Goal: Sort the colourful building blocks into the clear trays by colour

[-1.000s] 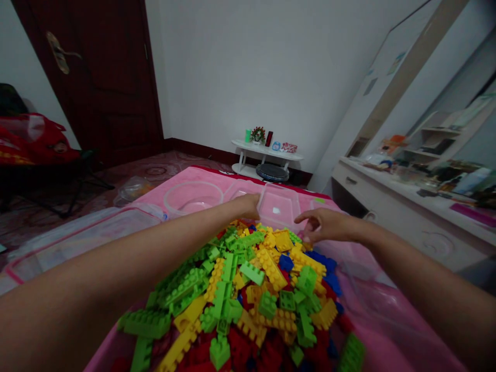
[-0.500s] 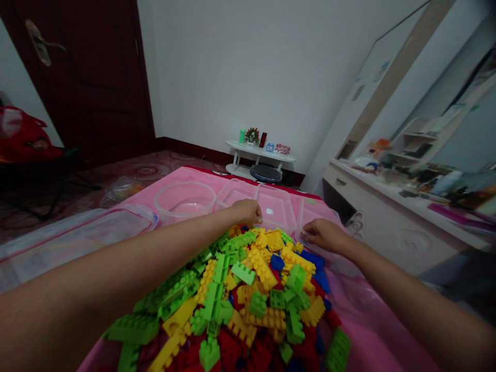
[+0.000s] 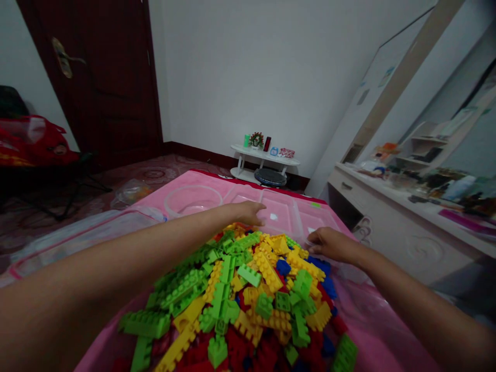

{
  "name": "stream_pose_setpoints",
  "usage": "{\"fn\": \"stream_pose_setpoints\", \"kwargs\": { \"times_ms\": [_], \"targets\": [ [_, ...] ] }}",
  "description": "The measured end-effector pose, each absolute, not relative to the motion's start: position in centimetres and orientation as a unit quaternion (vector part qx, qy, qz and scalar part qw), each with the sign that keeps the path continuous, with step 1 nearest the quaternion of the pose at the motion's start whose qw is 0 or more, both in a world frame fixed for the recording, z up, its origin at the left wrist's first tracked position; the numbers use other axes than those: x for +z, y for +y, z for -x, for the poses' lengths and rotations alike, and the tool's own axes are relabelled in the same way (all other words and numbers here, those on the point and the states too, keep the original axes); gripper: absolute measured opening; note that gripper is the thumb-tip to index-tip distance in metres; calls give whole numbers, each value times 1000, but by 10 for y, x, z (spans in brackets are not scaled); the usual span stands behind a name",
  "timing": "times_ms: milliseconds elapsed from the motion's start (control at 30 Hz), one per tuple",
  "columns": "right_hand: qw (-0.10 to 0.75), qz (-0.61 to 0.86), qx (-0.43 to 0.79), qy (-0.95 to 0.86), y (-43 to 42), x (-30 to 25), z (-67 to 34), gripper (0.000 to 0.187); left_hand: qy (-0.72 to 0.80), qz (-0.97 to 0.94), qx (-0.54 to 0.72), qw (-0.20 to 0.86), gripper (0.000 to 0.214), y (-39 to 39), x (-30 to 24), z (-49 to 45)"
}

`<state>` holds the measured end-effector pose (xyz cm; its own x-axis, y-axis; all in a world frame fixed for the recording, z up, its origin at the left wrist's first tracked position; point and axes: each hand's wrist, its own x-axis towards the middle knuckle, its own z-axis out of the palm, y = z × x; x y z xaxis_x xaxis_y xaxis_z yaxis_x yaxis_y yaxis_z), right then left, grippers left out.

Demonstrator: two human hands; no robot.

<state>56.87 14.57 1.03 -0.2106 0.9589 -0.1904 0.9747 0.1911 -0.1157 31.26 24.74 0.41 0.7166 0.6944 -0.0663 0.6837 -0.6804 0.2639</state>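
A big heap of plastic building bricks (image 3: 248,289), green, yellow, red and blue, lies on a pink cloth (image 3: 372,330) in front of me. Both my arms reach over the heap. My left hand (image 3: 248,212) lies at the heap's far edge with its fingers stretched towards the near rim of a clear rectangular container (image 3: 281,214). My right hand (image 3: 329,244) is at the heap's far right edge, its fingers curled on the rim of a clear container (image 3: 318,223). A clear round bowl (image 3: 191,199) stands further left.
A large clear plastic box (image 3: 77,240) with a pink rim lies at the left. A white dresser (image 3: 406,227) with clutter stands to the right. A small white shelf (image 3: 265,160) sits by the far wall, a dark door (image 3: 108,77) behind on the left.
My right hand has come down from hovering open over the bricks and curled onto the container rim. My left hand has stretched out from a fist. The view has shifted slightly.
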Motion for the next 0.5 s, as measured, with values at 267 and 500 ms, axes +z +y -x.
{"fn": "stream_pose_setpoints", "kwargs": {
  "times_ms": [267,500],
  "targets": [
    [-83,-594,-51,798,136,29,-552,28,403,-910,79,63,49,236,54,-205],
    [-124,-520,-28,844,159,30,-488,26,378,-921,1,91,55,212,40,-123]
  ]
}}
